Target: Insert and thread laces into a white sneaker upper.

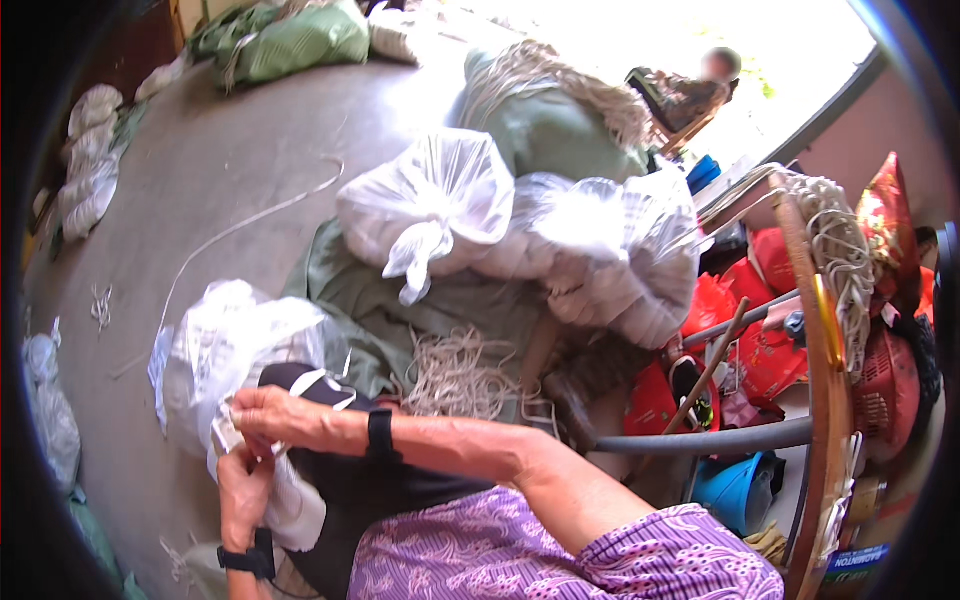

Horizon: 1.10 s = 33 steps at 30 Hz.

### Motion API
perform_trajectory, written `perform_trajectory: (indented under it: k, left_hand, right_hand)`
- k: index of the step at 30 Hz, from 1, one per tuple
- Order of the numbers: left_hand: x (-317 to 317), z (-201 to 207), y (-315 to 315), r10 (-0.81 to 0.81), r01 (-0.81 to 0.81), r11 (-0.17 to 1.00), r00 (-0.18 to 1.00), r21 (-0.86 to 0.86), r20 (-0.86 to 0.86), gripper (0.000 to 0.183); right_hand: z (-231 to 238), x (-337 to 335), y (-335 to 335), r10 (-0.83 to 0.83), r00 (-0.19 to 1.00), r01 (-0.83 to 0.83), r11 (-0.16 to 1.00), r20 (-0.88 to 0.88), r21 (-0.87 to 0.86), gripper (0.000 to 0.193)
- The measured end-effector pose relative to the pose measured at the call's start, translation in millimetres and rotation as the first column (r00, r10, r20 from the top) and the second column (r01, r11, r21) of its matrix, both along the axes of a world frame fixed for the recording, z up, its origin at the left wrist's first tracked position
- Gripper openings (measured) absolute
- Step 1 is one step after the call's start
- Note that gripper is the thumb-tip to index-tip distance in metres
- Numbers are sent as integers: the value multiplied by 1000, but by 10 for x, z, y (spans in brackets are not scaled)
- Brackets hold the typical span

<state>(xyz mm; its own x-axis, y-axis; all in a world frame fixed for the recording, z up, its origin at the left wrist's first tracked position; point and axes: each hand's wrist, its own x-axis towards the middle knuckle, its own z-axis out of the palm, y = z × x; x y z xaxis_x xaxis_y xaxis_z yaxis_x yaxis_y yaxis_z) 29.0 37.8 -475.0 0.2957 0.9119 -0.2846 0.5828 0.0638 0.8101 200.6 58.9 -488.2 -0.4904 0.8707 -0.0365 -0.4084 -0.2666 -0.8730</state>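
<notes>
My right hand (275,415) reaches across my body, fingers closed in a pinch at a small white piece (226,433) that looks like folded cloth. Just below it, my left hand (245,488) is closed on the same piece from underneath. The two hands almost touch, and the fingertips partly hide what lies between them. A white knitted cloth (297,508) hangs over my dark-clad leg beside the left hand. White strips (322,385) lie on my knee near the right wrist. Behind the hands stands a clear plastic bag (245,325) of white goods.
Tied clear bags (430,200) stand ahead on a green sheet (375,290), near a heap of white cords (462,375). To the right are a wooden frame (822,430), a grey pole (710,438) and a blue bucket (738,492). A person (690,95) sits far off.
</notes>
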Motion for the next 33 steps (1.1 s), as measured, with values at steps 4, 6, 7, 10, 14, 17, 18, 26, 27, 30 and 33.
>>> perform_trajectory:
  k: [4, 6, 7, 10, 14, 17, 18, 26, 27, 30, 33]
  left_hand:
    - [86, 118, 75, 42, -17, 978, 992, -209, 116, 6]
    - [44, 91, 112, 67, -20, 948, 988, -316, 137, 6]
    - [21, 43, 117, 77, -27, 953, 985, -301, 153, 6]
    - [6, -96, 105, 43, 26, 956, 973, -292, 228, 6]
    - [-4, -158, 112, 19, 31, 960, 985, -277, 174, 8]
    - [-40, -187, 63, 50, -4, 965, 985, -262, 166, 8]
    - [-16, -194, 61, 42, 5, 965, 984, -261, 175, 8]
    - [60, -287, 51, -13, 17, 999, 995, -43, 95, 5]
    - [75, -292, 37, -12, 17, 999, 995, -45, 94, 5]
    - [122, -294, 30, 10, -10, 1000, 996, -1, 94, 9]
    - [136, -294, 20, 46, -48, 998, 997, 31, 65, 9]
  right_hand:
    - [142, 132, 27, -50, 981, 46, 999, 186, 24, 19]
    - [281, 295, 76, -49, 951, 19, 995, 304, 101, 21]
    - [360, 376, 108, -46, 933, -6, 990, 358, 143, 21]
    - [601, 798, 315, -177, 913, 121, 978, 368, 170, 21]
    - [1204, 1808, 642, -397, 867, 344, 914, 302, 216, 16]
    - [1872, 2471, 780, -612, 711, 502, 786, 346, 360, 7]
    - [2143, 2649, 690, -684, 670, 556, 719, 287, 417, 8]
    - [2457, 3438, 447, -909, 330, 769, 414, 253, 487, 13]
    - [2470, 3485, 439, -909, 330, 769, 415, 255, 485, 13]
    - [2535, 3538, 401, -931, 297, 788, 365, 214, 495, 9]
    - [2596, 3569, 390, -954, 201, 827, 287, 223, 483, 9]
